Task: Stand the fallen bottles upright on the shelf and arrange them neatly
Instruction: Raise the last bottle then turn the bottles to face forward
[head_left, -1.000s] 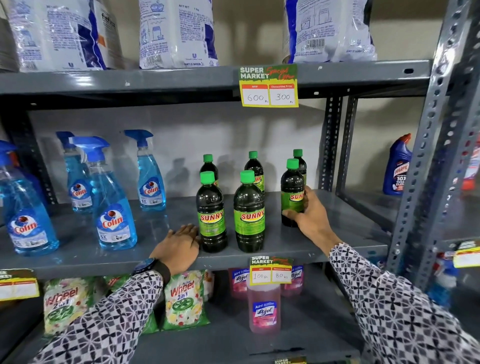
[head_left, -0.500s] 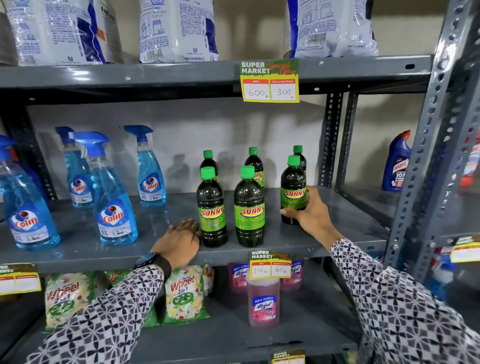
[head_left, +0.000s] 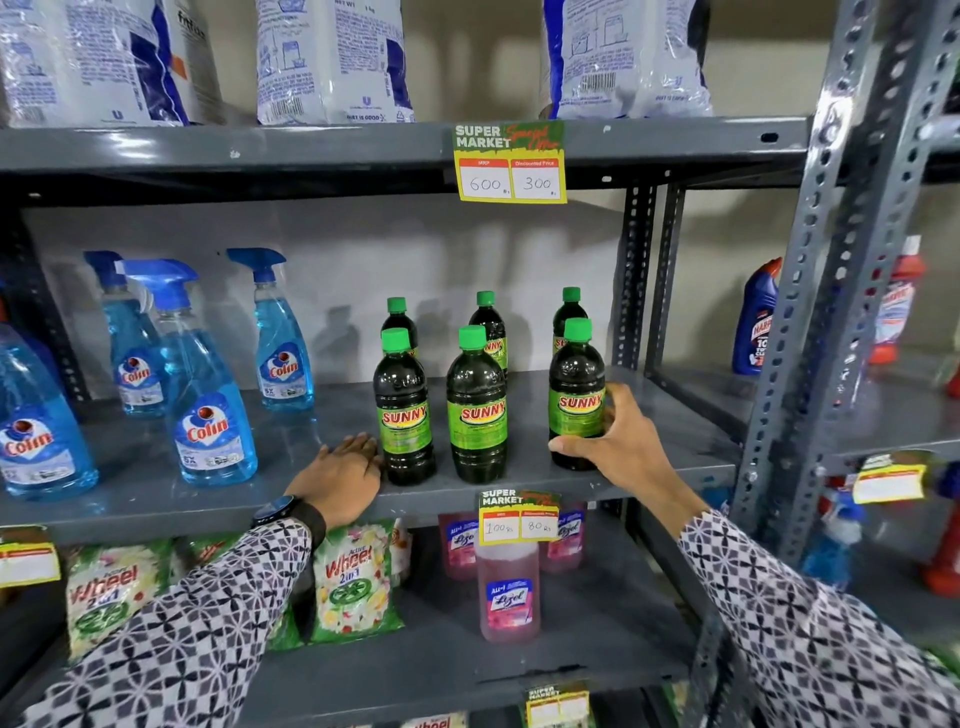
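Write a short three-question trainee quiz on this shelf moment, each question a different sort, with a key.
1. True or false: one of the six dark Sunny bottles lies on its side on the middle shelf.
2. Multiple choice: which bottle does the right hand have its grip on? A. the front left Sunny bottle; B. the front middle Sunny bottle; C. the front right Sunny bottle.
3. Fill in: the left hand rests flat on the shelf beside the front ____ bottle.

Key: 1 false, all six stand upright; 2 C; 3 left.
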